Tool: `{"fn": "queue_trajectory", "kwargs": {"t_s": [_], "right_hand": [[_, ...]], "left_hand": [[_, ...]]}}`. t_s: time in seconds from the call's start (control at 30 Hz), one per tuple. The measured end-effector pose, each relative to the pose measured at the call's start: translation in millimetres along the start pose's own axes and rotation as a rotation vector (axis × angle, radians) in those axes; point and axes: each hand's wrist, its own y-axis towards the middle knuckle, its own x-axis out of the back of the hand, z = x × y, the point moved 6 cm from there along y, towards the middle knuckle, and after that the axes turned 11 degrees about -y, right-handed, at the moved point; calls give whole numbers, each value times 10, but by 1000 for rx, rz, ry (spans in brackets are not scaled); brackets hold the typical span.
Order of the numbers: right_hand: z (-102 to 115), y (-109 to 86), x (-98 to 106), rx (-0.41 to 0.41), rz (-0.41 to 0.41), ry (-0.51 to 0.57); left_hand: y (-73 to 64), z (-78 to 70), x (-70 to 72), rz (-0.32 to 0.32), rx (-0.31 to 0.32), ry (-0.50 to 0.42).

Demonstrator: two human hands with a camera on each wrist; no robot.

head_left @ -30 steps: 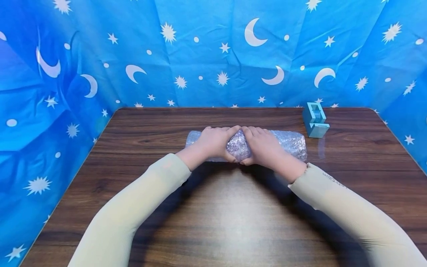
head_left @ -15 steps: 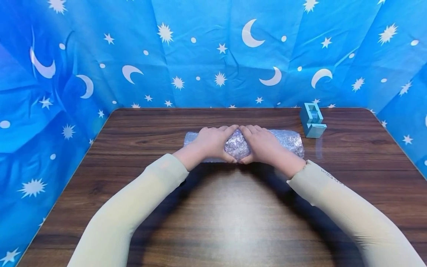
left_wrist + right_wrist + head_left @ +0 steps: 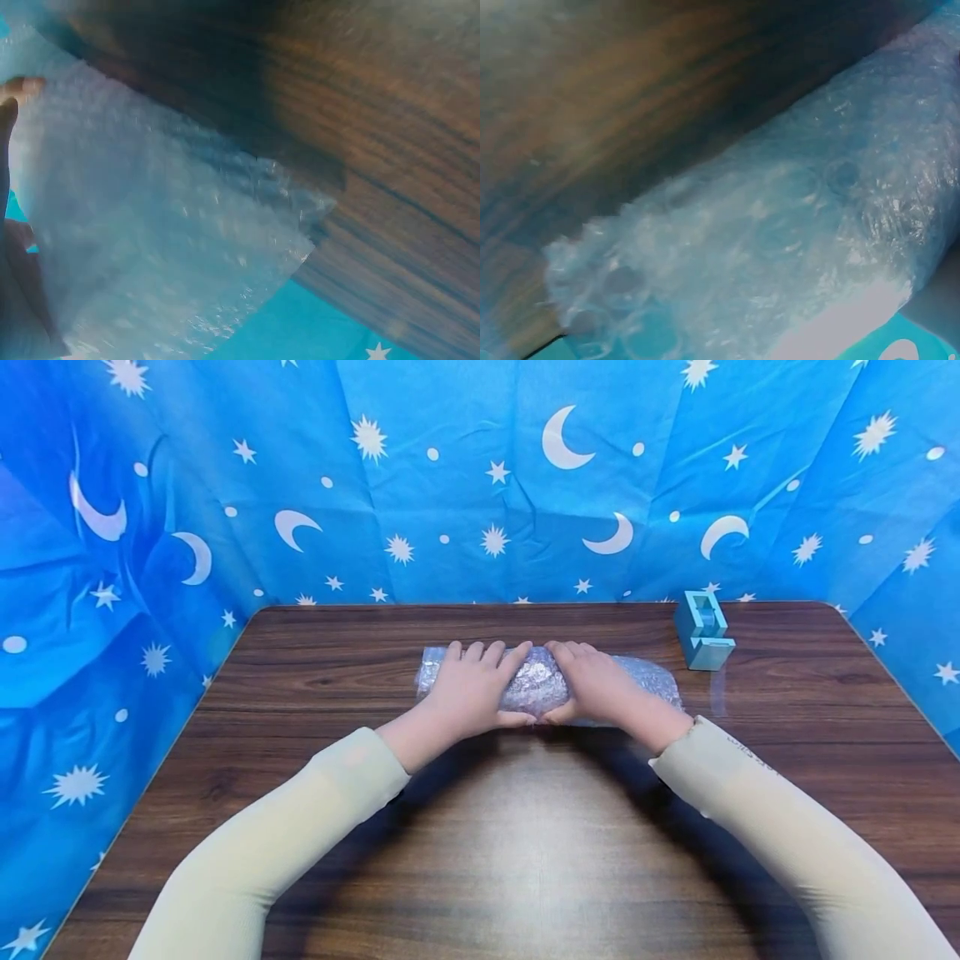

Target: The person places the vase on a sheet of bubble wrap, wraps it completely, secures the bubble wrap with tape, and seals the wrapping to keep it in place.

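Note:
A bubble wrap bundle [image 3: 536, 681], long and clear, lies crosswise on the wooden table. My left hand [image 3: 471, 689] grips it left of its middle, fingers spread over the top and thumb along the near side. Just to the right, my right hand [image 3: 596, 687] holds it in the same way, and the two thumbs almost meet. What the wrap contains cannot be made out. In the left wrist view the bubble wrap [image 3: 157, 202] ends in a loose, flattened edge. The right wrist view has the bubble wrap's [image 3: 780, 217] crumpled right end.
A teal tape dispenser [image 3: 705, 631] stands at the back right, beyond the bundle's right end. Near it a clear strip of tape [image 3: 717, 693] lies on the table [image 3: 525, 843]. A blue cloth [image 3: 465, 460] with moons and stars hangs behind the table.
My left hand has shifted slightly left along the bundle and its fingers have spread apart. The gap between the hands is a little wider. My right hand stays nearly in place.

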Motion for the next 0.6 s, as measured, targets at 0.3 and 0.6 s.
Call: {"fn": "queue_trajectory", "kwargs": {"t_s": [0.3,0.6], "right_hand": [[-3,31,2,-28,72,18],[9,141,44,-30,168,14]], "left_hand": [[-112,-113,-110,-68,-81,53],[-62,-168,-228,-146,-116,72]]}}
